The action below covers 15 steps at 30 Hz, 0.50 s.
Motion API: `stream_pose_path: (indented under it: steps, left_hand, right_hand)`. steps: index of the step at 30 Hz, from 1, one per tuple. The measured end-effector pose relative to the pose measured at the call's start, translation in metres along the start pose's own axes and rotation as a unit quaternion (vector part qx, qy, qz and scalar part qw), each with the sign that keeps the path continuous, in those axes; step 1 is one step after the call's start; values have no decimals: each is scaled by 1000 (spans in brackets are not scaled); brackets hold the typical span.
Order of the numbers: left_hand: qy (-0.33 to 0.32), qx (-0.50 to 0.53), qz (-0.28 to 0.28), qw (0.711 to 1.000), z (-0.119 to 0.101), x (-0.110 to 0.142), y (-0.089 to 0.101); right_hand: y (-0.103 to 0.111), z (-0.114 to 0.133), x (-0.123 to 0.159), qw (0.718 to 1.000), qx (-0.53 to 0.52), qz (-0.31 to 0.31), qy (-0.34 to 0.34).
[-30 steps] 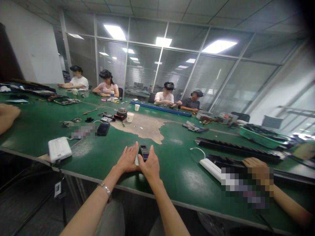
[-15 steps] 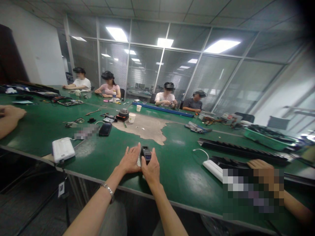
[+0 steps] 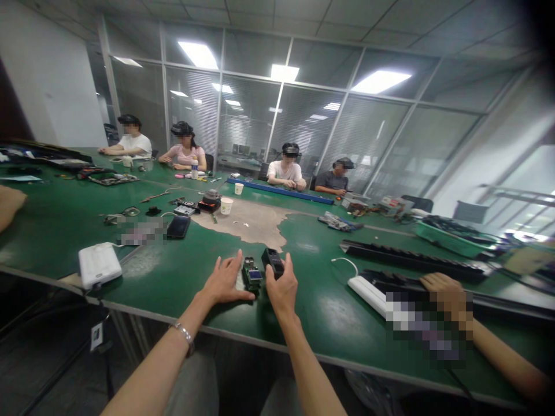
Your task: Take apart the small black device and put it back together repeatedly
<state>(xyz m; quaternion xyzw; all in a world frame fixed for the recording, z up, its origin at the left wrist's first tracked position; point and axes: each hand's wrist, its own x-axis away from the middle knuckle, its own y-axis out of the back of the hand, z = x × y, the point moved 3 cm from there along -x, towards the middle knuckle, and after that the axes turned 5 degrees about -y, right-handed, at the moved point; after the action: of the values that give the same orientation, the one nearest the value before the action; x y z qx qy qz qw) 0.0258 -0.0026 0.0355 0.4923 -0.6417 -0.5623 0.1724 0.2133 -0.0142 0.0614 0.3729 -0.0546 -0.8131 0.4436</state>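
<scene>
My left hand lies flat on the green table with fingers spread, its thumb touching a small green circuit board that carries a little blue screen. My right hand is closed round a small black casing, lifted just off the table to the right of the board. A bracelet sits on my left wrist.
A white power pack lies at the left table edge, a black phone beyond it. A neighbour's hand rests on black trays at right, beside a white power strip. Several people sit across the table; paper cups stand mid-table.
My right hand has pulled the black casing up and to the right, off the green circuit board, which now lies bare by my left hand.
</scene>
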Motion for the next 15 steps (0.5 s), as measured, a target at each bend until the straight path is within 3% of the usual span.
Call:
stream_pose_path:
  steps: [6, 15]
  left_hand:
    - [5, 2, 9, 1000, -1, -1, 0]
    - [-2, -4, 19, 1000, -3, -2, 0]
  right_hand:
    - [0, -32, 8, 999, 43, 9, 5]
    - [-4, -38, 15, 998, 61, 20, 17]
